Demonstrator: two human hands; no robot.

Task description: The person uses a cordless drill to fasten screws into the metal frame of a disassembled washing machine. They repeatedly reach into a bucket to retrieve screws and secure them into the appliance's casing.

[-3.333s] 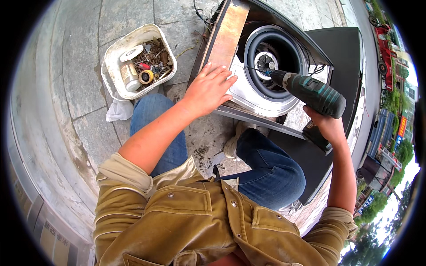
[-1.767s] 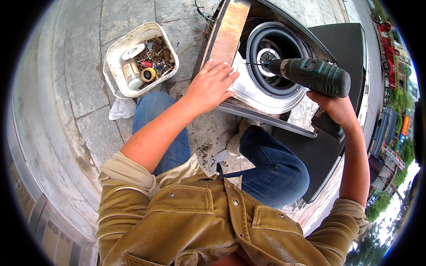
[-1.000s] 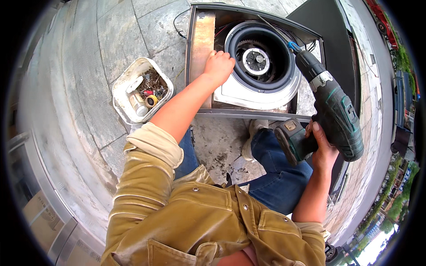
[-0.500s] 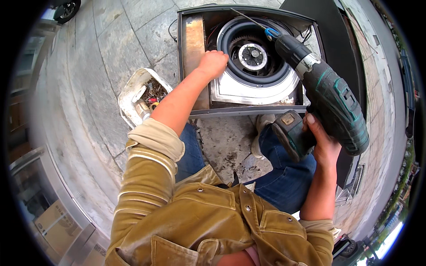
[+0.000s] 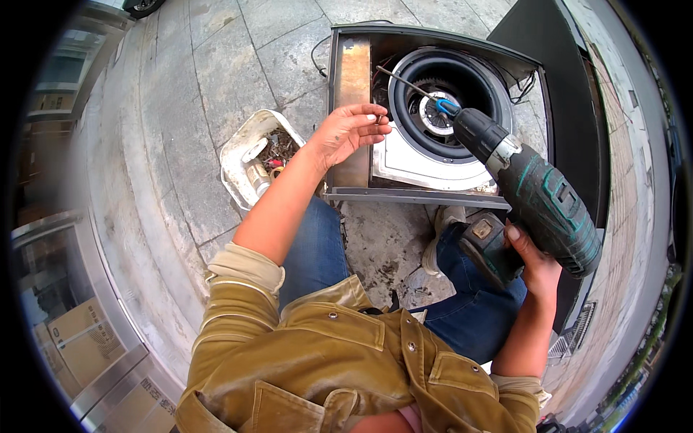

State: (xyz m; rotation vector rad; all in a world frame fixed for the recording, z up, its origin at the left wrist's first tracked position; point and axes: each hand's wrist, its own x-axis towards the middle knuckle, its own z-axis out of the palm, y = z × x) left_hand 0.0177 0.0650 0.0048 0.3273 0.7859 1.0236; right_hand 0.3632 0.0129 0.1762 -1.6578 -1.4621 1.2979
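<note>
My left hand (image 5: 346, 136) is turned partly palm up over the left side of an open metal housing (image 5: 433, 197). Its thumb and fingers pinch a tiny dark piece, apparently a screw (image 5: 380, 120). Gripped by the handle in my right hand (image 5: 535, 261) is a black and green cordless drill (image 5: 552, 198). Its long thin bit (image 5: 406, 81) points up and left, crossing above the round black-rimmed blower fan (image 5: 402, 126) inside the housing. A pale metal plate (image 5: 411, 164) lies around the fan's near side.
To the left on the stone paving stands a white plastic tub (image 5: 234, 162) holding metal scraps and small containers. A dark panel (image 5: 570, 101) rises at the housing's right side. A cable (image 5: 315, 59) loops at the far left corner. Cardboard boxes (image 5: 83, 339) sit at lower left.
My left hand has lifted off the housing beside the fan and turned over, showing the small screw between its fingers. The drill stays in my right hand; the whole view has shifted slightly.
</note>
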